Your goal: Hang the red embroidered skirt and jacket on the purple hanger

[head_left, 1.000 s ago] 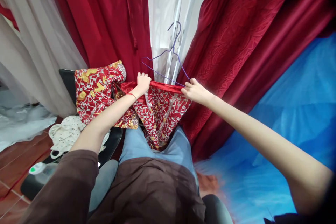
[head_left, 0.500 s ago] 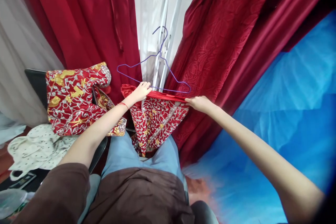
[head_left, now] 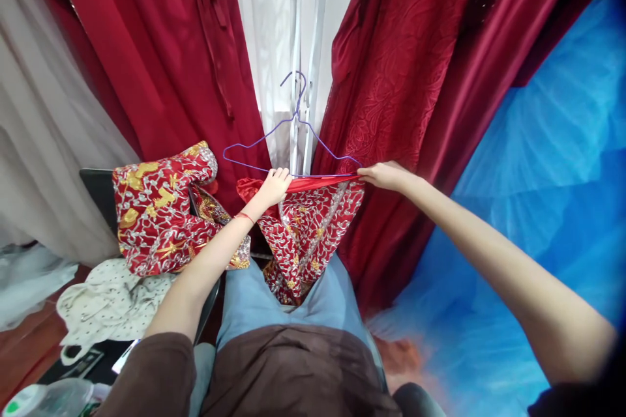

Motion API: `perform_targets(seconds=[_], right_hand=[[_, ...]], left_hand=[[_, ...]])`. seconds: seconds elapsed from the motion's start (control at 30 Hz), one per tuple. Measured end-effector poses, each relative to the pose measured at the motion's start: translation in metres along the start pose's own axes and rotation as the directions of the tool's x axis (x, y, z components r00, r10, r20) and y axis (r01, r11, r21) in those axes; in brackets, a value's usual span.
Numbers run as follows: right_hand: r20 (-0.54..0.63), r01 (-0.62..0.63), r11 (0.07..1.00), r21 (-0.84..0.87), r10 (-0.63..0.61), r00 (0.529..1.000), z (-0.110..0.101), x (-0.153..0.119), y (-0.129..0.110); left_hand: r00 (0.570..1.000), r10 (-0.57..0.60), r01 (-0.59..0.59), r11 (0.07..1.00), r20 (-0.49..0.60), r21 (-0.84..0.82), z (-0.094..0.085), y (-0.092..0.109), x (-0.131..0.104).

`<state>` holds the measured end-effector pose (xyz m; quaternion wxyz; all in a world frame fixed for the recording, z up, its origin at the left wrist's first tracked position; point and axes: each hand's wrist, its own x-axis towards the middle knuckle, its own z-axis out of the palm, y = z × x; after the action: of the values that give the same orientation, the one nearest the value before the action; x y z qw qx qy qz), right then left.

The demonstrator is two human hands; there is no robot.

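Observation:
A red skirt [head_left: 313,221] with silver and gold patterning hangs in front of my knees, its plain red waistband [head_left: 323,182] pulled taut between my hands. My left hand [head_left: 278,186] is closed over the left part of the band and the bottom bar of a purple wire hanger [head_left: 259,138]. At the band's right end, my right hand [head_left: 384,176] pinches the cloth beside the hanger's right corner; whether it also grips the wire I cannot tell. The hanger stands upright behind the band, hook at the top. Folds hide the skirt's lower part between my legs.
To the left, a matching red and gold garment [head_left: 161,208] drapes over a dark chair [head_left: 98,192]. A white dotted cloth [head_left: 112,300] and a clear plastic bottle [head_left: 63,397] are below it. Red curtains [head_left: 147,45] hang ahead; blue tulle [head_left: 528,228] spreads at right.
My right hand has raised the waistband's right end closer to the hanger's lower bar and corner. My left hand keeps its grip. The whole view has shifted a little.

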<state>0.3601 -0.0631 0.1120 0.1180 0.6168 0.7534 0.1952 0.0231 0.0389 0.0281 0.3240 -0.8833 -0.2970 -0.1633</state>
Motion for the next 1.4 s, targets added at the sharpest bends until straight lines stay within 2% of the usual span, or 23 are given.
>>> perform_targets(seconds=[0.13, 0.27, 0.47, 0.53, 0.7, 0.87, 1.0, 1.07, 1.17, 1.2, 1.27, 1.33, 1.4], right_hand=[[-0.024, 0.017, 0.999, -0.045, -0.018, 1.0, -0.019, 0.01, 0.011], [-0.024, -0.021, 0.997, -0.081, 0.019, 1.0, -0.034, 0.017, 0.017], [-0.036, -0.075, 0.993, -0.094, 0.072, 0.997, -0.035, 0.014, 0.023], [-0.05, -0.036, 0.993, -0.116, 0.031, 0.998, -0.034, 0.012, 0.025], [-0.115, 0.156, 0.966, -0.205, -0.182, 0.976, -0.044, 0.012, 0.028], [-0.238, 0.207, 0.967, -0.149, -0.238, 0.942, -0.071, 0.03, 0.029], [-0.362, 0.193, 0.972, -0.132, -0.228, 0.904, -0.094, 0.051, 0.008], [-0.489, 0.208, 0.978, -0.013, -0.187, 0.852, -0.098, 0.06, -0.013], [-0.623, 0.267, 0.936, 0.229, -0.07, 0.779, -0.091, 0.074, -0.045], [-0.628, 0.269, 0.916, 0.299, -0.023, 0.778, -0.086, 0.08, -0.054], [-0.583, 0.233, 0.878, 0.417, 0.062, 0.81, -0.074, 0.091, -0.065], [-0.52, 0.168, 0.854, 0.492, 0.134, 0.844, -0.063, 0.1, -0.071], [-0.494, 0.122, 0.837, 0.533, 0.191, 0.848, -0.052, 0.108, -0.075]], left_hand=[[0.999, -0.014, 0.014, 1.0, 0.047, -0.013, -0.003, 0.006, 0.002], [0.993, -0.04, 0.046, 0.998, 0.11, -0.048, -0.009, 0.019, 0.011], [0.984, -0.094, 0.11, 0.989, 0.154, -0.097, -0.01, 0.037, 0.028], [0.985, -0.101, 0.117, 0.987, 0.143, -0.108, -0.009, 0.039, 0.029], [0.987, -0.108, 0.123, 0.984, 0.118, -0.126, -0.005, 0.041, 0.026], [0.986, -0.1, 0.118, 0.984, 0.133, -0.133, -0.005, 0.036, 0.023], [0.983, -0.114, 0.132, 0.984, 0.145, -0.118, -0.002, 0.036, 0.021], [0.982, -0.118, 0.136, 0.984, 0.147, -0.115, -0.001, 0.038, 0.02], [0.981, -0.124, 0.141, 0.983, 0.148, -0.117, -0.002, 0.037, 0.018], [0.981, -0.125, 0.143, 0.983, 0.145, -0.119, -0.003, 0.036, 0.017], [0.984, -0.131, 0.147, 0.981, 0.122, -0.125, -0.005, 0.03, 0.014], [0.988, -0.132, 0.141, 0.982, 0.078, -0.128, -0.007, 0.021, 0.01], [0.993, -0.114, 0.115, 0.983, 0.022, -0.139, -0.006, 0.011, 0.003]])
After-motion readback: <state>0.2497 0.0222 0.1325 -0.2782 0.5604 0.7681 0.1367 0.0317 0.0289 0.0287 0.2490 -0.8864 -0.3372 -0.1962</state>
